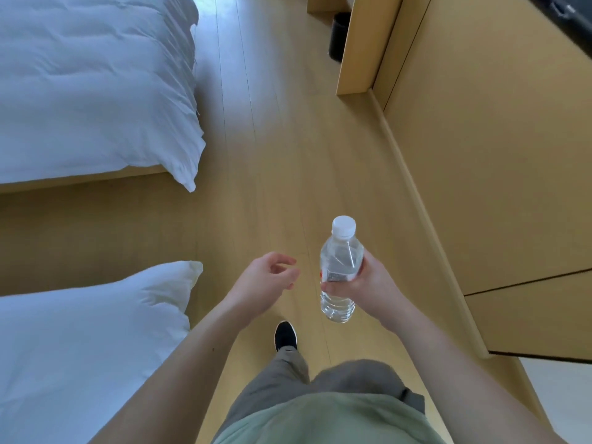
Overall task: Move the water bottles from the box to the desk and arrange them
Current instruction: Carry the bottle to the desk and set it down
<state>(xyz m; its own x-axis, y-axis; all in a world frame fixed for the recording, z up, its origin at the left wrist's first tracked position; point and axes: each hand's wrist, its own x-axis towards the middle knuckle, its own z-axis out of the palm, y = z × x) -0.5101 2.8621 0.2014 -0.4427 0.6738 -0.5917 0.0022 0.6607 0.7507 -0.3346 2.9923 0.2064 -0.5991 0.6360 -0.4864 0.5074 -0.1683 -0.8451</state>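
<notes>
- Head view: water bottle [340, 270], white cap up, held upright over the wooden floor [272, 174].
- Right hand [368, 283] grips the bottle's middle.
- Left hand [266, 280]: loosely curled, empty.
- Two white beds [89, 84] at left.

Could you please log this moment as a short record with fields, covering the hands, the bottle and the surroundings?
right hand: right hand grips the water bottle round its label
bottle: upright, white cap on, clear, held above the wooden floor
left hand: left hand holds nothing, fingers loosely curled
surroundings: white bedding on the left, wooden cabinet on the right, black bin far ahead
box and desk: box not in view; desk cannot be told
task stage: one bottle in hand, not yet set down
</notes>
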